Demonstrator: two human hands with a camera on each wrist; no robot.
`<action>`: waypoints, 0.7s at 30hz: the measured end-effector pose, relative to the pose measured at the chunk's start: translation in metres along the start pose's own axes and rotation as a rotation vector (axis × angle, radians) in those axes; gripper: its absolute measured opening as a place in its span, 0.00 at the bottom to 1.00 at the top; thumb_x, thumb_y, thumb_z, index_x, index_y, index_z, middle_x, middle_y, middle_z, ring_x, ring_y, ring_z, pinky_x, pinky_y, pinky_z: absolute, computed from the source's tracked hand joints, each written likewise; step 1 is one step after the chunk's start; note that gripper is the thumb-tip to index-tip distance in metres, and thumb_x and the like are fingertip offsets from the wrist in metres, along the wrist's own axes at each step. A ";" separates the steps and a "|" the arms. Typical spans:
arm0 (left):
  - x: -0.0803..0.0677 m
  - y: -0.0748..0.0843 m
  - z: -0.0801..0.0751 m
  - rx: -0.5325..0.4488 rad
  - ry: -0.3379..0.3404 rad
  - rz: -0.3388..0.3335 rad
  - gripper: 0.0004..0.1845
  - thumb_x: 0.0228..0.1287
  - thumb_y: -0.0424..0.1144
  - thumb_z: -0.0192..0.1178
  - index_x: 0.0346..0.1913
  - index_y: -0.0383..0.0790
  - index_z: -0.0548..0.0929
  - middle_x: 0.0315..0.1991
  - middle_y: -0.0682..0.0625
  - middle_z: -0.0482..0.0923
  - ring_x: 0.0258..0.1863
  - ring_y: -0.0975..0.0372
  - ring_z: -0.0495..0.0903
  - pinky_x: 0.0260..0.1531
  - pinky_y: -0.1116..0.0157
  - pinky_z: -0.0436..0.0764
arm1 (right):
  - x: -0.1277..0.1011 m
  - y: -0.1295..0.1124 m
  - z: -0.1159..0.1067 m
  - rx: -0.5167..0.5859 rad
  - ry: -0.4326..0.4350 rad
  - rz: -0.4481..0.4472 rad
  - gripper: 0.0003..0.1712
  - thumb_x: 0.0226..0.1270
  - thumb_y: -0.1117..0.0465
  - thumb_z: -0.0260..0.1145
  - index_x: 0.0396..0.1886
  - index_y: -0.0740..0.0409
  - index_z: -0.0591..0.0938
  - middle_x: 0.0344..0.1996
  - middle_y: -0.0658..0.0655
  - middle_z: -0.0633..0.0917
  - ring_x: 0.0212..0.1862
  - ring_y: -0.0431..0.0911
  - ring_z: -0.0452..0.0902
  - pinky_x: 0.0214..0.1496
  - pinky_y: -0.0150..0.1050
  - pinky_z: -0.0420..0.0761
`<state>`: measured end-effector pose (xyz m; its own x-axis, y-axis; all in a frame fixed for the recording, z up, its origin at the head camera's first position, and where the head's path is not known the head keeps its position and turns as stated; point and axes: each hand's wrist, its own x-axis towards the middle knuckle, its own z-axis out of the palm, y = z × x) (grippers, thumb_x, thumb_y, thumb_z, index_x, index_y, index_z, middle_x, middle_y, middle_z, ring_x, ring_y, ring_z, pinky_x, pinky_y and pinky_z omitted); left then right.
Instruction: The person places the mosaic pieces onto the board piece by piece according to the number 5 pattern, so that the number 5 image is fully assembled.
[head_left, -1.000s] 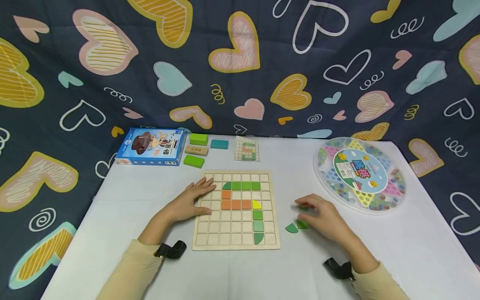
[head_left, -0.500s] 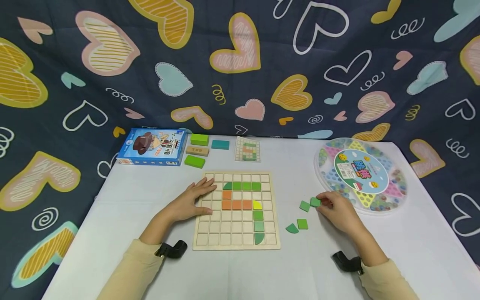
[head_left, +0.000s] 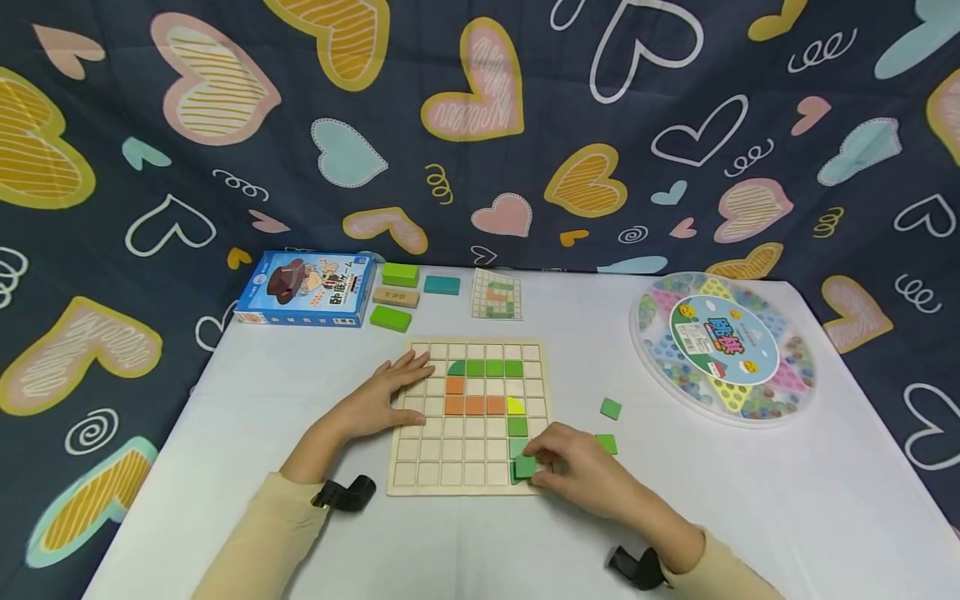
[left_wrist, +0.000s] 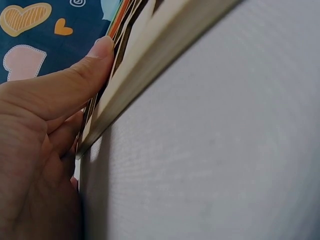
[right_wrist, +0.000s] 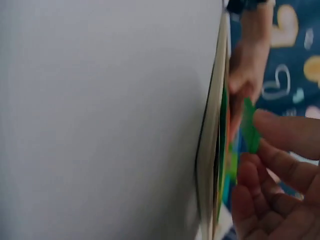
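Observation:
A wooden grid board (head_left: 450, 451) lies flat on the table, with green, orange and yellow tiles set in some of its cells. My left hand (head_left: 378, 402) rests on its left edge, fingers stretched out; in the left wrist view the thumb (left_wrist: 75, 82) lies along the board's rim. Between thumb and fingertips my right hand (head_left: 588, 473) pinches a green square tile (head_left: 525, 467) over the lower right cells. There it partly covers a darker green rounded tile. The right wrist view shows the pinched tile (right_wrist: 249, 127) tilted, just above the board.
Two loose green tiles lie right of the board, one square tile (head_left: 611, 408) behind another (head_left: 606, 443). A pattern card (head_left: 496, 295), several coloured blocks (head_left: 396, 297) and a blue game box (head_left: 306, 287) stand at the back. A round marble game case (head_left: 723, 350) sits at back right.
My right hand has picked up a green square tile from the table beside the round case and carried it left, over the board's lower right. My left hand stays in place.

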<state>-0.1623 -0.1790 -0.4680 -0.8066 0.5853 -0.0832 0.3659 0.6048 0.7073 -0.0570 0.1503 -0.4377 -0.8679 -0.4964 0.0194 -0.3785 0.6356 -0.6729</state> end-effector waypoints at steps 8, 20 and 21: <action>0.000 0.000 0.000 0.005 0.000 -0.002 0.42 0.52 0.47 0.70 0.71 0.43 0.64 0.75 0.50 0.51 0.76 0.52 0.41 0.73 0.47 0.37 | 0.022 -0.018 0.020 -0.136 -0.120 -0.069 0.13 0.55 0.58 0.72 0.42 0.52 0.83 0.37 0.44 0.80 0.36 0.35 0.72 0.40 0.29 0.77; 0.001 0.000 -0.001 0.000 -0.002 0.002 0.43 0.52 0.47 0.70 0.70 0.42 0.64 0.75 0.49 0.51 0.76 0.51 0.41 0.72 0.46 0.37 | 0.011 -0.010 0.005 -0.128 -0.053 -0.042 0.20 0.53 0.55 0.74 0.46 0.52 0.82 0.43 0.44 0.80 0.43 0.36 0.74 0.48 0.35 0.78; 0.001 -0.001 -0.001 0.003 -0.001 0.004 0.43 0.52 0.47 0.70 0.71 0.42 0.64 0.75 0.48 0.51 0.76 0.51 0.41 0.72 0.46 0.38 | 0.006 -0.005 0.000 -0.117 -0.033 -0.024 0.20 0.53 0.56 0.74 0.47 0.51 0.82 0.44 0.44 0.80 0.44 0.37 0.75 0.48 0.36 0.79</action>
<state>-0.1635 -0.1794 -0.4682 -0.8045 0.5882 -0.0817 0.3702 0.6043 0.7055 -0.0603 0.1439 -0.4339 -0.8481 -0.5298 0.0089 -0.4354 0.6873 -0.5814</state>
